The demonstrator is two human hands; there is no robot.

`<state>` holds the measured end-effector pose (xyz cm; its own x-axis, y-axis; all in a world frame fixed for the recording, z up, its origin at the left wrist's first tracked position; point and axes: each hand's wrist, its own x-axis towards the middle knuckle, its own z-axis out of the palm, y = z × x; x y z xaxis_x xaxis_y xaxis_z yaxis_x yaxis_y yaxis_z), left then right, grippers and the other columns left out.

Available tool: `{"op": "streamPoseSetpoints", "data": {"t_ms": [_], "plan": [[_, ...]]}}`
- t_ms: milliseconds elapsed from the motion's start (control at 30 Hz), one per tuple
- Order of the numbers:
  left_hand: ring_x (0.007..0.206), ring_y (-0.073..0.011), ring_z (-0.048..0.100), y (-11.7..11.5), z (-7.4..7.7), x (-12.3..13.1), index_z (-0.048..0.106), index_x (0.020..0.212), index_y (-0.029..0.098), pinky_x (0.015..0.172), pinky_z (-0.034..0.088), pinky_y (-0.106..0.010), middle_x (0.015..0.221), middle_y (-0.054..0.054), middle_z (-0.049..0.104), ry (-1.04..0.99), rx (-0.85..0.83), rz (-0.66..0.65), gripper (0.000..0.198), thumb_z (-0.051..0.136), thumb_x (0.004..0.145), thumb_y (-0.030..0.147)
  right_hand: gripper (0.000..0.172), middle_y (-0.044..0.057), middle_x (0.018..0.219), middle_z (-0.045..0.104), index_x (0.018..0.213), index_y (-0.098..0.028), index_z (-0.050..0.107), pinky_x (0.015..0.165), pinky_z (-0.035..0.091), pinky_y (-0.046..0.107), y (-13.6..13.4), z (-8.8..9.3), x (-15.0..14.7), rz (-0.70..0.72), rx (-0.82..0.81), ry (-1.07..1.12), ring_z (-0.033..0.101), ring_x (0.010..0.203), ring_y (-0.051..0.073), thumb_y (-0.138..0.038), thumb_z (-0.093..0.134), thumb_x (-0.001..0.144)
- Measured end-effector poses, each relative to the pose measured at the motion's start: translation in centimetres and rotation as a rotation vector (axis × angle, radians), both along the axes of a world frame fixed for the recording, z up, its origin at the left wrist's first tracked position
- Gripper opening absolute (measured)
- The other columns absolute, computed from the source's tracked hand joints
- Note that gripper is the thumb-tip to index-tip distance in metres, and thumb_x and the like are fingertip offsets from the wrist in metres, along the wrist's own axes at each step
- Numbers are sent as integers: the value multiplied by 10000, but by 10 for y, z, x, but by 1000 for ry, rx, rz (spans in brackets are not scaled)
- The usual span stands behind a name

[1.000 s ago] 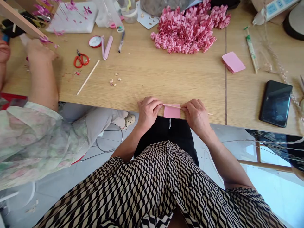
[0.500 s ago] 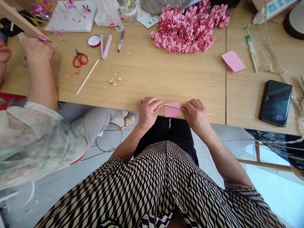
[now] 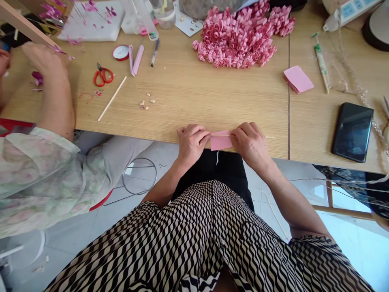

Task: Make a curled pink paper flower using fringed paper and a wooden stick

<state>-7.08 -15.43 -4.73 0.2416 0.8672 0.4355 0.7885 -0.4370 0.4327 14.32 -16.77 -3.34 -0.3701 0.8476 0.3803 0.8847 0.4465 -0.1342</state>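
A small pink paper square [image 3: 221,142] lies at the near edge of the wooden table [image 3: 194,101], with a thin wooden stick [image 3: 269,137] across its top edge. My left hand [image 3: 192,142] pinches the stick and paper at the left side. My right hand [image 3: 251,142] pinches them at the right, and the stick's end pokes out past its knuckles. The paper's top edge curls round the stick between my fingers.
A heap of curled pink paper pieces [image 3: 243,36] lies at the back, a stack of pink squares [image 3: 298,79] to the right, a black phone [image 3: 352,132] far right. Red scissors [image 3: 103,75], a loose stick [image 3: 112,98] and a tape roll [image 3: 120,52] lie left. Another person's arm [image 3: 51,85] works at the left.
My hands have shifted slightly up the table and the paper's top edge has rolled further round the stick. The other person's foot under the table has drawn out of sight.
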Motion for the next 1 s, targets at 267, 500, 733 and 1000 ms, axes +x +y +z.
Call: {"op": "streamPoseSetpoints", "data": {"t_ms": [267,500,733,1000], "plan": [[941,-185,637,-1,-1,-5,704,925,241,863,324,-381,958,-9,707,-20,11,-15,120,630,915,335,241,79,885,640,928,-177,644,652,421,305,6,10,26,-110,-110,86,556,774,178,-204,407,959],[945,-195,626,-9,2,-6,706,932,230,884,377,-376,944,-22,688,-39,17,60,130,678,876,343,248,92,901,637,1030,-161,657,672,416,311,3,22,-1,-8,-219,146,560,783,175,-306,474,946],[932,-194,633,3,2,-3,736,907,260,869,373,-387,927,-14,702,-42,-47,8,137,623,914,337,230,65,921,647,976,-187,699,614,313,285,20,31,-40,7,-353,90,541,746,141,-284,493,940],[1028,-211,627,5,2,-5,729,985,266,906,364,-401,1023,-30,711,-42,-93,-7,130,622,916,294,270,68,926,660,908,-166,690,585,257,305,32,27,-60,-45,-379,-12,551,722,141,-307,466,959]]}}
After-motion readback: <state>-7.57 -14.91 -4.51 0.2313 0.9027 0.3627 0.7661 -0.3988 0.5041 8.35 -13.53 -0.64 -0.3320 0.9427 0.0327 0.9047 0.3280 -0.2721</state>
